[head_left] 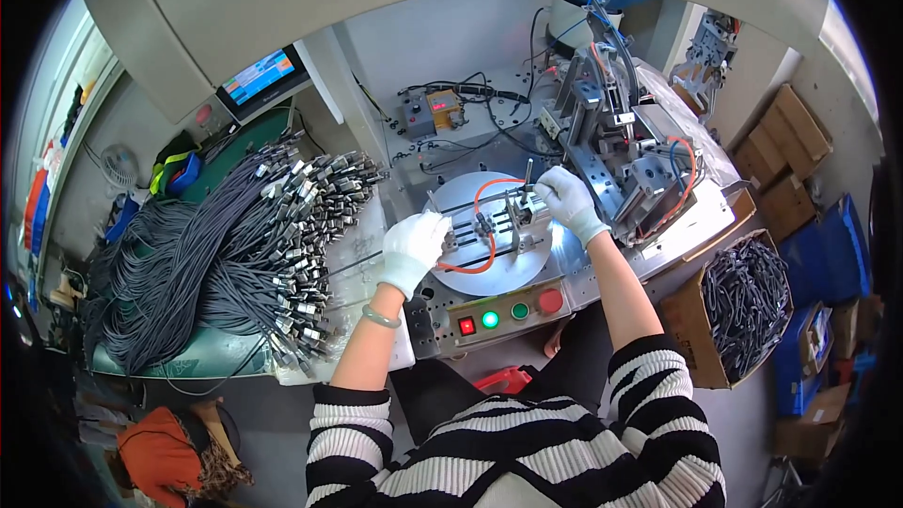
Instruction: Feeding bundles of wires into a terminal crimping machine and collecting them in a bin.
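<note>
My left hand (416, 249), in a white glove, is closed at the left side of a round metal turntable (461, 275). A dark cable (350, 265) runs into it from the left; the cable's end is hidden by the fingers. At the upper right of the turntable, my gloved right hand (568, 201) has its fingers curled together against a metal clamp fixture (531, 216). Whatever those fingers pinch is too small to make out. An orange air hose (492, 258) loops over the fixtures between both hands.
Left lies a large heap of grey cables (212, 245) with metal connectors. A control panel (508, 315) with lit buttons fronts the turntable. A pneumatic machine (602, 132) stands right, above a cardboard box (701, 320) of black parts. A screen (263, 80) is at back left.
</note>
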Action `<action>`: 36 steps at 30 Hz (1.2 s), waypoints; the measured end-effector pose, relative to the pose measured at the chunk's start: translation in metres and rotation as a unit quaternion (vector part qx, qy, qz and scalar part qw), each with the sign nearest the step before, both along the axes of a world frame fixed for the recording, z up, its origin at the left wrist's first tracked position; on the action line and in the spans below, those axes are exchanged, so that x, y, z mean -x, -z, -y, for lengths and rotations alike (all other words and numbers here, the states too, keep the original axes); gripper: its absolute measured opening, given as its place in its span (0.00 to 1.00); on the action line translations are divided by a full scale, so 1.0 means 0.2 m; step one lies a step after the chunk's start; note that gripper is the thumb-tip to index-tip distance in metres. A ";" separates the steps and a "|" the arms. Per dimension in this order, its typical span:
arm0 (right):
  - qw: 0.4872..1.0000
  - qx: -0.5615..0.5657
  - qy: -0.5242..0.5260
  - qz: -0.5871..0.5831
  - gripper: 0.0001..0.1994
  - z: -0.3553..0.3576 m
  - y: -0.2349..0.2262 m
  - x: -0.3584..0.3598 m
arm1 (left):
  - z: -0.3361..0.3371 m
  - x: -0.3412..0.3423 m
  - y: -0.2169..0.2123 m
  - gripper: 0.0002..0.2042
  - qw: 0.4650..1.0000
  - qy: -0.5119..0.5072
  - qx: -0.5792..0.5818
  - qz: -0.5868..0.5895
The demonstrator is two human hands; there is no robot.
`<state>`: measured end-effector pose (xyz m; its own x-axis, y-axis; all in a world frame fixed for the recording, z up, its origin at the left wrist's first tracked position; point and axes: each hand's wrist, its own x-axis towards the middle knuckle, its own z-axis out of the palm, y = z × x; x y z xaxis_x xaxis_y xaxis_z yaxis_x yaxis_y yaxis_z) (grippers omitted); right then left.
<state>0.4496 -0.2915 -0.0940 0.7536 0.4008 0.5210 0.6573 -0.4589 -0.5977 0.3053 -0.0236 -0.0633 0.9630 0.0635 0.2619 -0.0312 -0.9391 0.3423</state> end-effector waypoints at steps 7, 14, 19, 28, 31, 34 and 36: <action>0.994 0.047 0.082 -0.062 0.09 -0.04 -0.06 0.17 | -0.27 0.03 -0.03 0.12 0.999 0.024 -0.008 -0.019; 0.995 0.021 0.052 -0.083 0.10 0.21 -0.06 0.37 | -0.32 0.23 0.08 0.11 0.914 0.044 0.388 -0.113; 0.995 -0.004 0.047 -0.086 0.11 0.33 -0.07 0.47 | -0.22 0.27 -0.05 0.11 0.906 0.053 0.388 -0.162; 0.995 -0.029 0.039 -0.092 0.11 0.37 -0.08 0.54 | -0.29 0.33 -0.06 0.11 0.973 0.143 0.173 -0.049; 0.995 -0.033 0.035 -0.092 0.10 0.37 -0.08 0.54 | -0.28 0.31 -0.04 0.11 0.974 0.104 0.195 -0.044; 0.994 -0.029 0.029 -0.098 0.10 0.35 -0.07 0.54 | -0.36 0.20 0.07 0.12 0.988 0.027 0.152 -0.028; 0.994 -0.026 0.026 -0.104 0.10 0.33 -0.07 0.54 | -0.37 0.08 0.06 0.11 0.990 -0.033 0.137 -0.012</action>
<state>0.3409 -0.3582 -0.0806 0.8667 0.3346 0.3699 0.4923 -0.4545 -0.7424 0.2901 0.0505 -0.0757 0.9600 0.1914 0.2042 0.0373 -0.8104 0.5847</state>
